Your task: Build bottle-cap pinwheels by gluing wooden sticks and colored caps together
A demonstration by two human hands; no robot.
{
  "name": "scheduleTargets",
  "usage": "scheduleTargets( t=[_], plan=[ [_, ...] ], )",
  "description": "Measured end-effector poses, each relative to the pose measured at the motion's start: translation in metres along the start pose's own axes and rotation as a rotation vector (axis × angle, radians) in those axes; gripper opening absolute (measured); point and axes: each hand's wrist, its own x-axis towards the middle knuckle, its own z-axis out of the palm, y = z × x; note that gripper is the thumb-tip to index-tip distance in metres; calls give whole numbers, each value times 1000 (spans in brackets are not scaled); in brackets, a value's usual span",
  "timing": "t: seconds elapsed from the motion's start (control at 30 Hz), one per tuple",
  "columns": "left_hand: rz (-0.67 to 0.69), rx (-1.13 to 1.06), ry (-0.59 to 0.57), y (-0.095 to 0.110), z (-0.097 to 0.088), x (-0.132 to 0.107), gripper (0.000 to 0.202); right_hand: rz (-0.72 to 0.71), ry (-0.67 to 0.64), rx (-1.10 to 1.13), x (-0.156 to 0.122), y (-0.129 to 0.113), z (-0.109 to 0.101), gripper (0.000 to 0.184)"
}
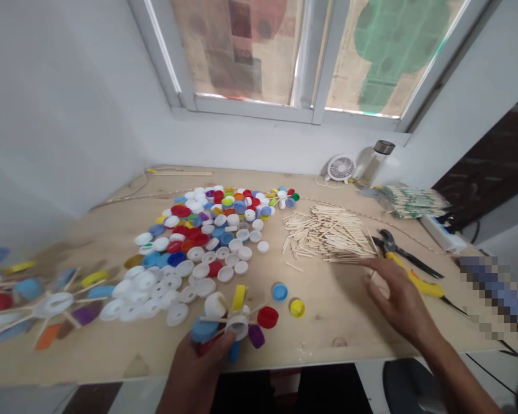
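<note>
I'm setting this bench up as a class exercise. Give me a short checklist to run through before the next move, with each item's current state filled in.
1. Left hand grip on the cap-and-stick piece: ok, fingers are wrapped around it.
2. Right hand at the craft sticks: cannot tell if its fingertips touch the pile.
3. Loose caps by the piece: ok, a blue cap, yellow cap and red cap lie beside it.
4. Yellow-handled pliers: ok, lying free right of the sticks.
5. Stick-to-cap joints: cannot tell, the left hand hides them.
</note>
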Motion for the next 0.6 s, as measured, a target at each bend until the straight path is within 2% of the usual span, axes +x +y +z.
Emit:
scheduleTargets(
  t=[0.07, 0.13, 0.23, 0.47, 0.6],
  plan=[
    [-40, 28, -8, 1, -2, 4, 39, 68, 78, -167, -21, 37, -19, 27],
    [-90, 50, -26, 2, -3, 8, 37, 105, 44, -306, -41, 67, -35, 28],
    [-67, 31, -2, 1, 0, 12, 35, 117, -50, -405, -63, 95, -46, 32],
    [-17, 73, 74, -9, 3, 10, 36, 102, -199, -473, -73, 122, -27, 47],
    [33, 82, 88, -11, 2, 7, 42, 75, -187, -398, -73, 131, -20, 43]
  ],
)
